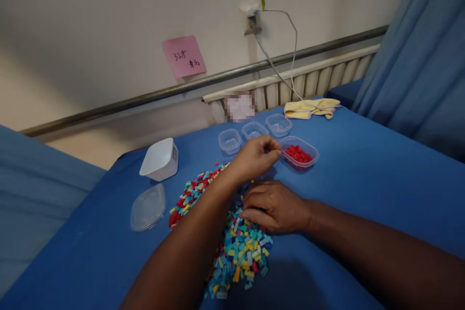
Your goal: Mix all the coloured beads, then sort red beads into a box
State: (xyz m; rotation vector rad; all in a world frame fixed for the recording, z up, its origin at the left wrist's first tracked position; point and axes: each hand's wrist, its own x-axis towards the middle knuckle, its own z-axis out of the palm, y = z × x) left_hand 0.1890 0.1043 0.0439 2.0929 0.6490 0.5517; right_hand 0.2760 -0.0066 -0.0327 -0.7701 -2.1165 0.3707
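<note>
A heap of small coloured blocks (240,247), red, blue, yellow and green, lies on the blue cloth in front of me. My left hand (256,156) reaches forward over the heap, fingers pinched at the rim of a clear container (312,154) holding red blocks (298,154). What the pinch holds is too small to make out. My right hand (274,206) rests palm down on the far part of the heap, its fingers curled onto the blocks.
Three empty clear containers (229,141) (254,130) (278,124) stand in a row behind. A white tub (160,159) and a clear lid (148,206) lie to the left. A yellow cloth (311,107) and a cable (290,58) are at the back, before a radiator.
</note>
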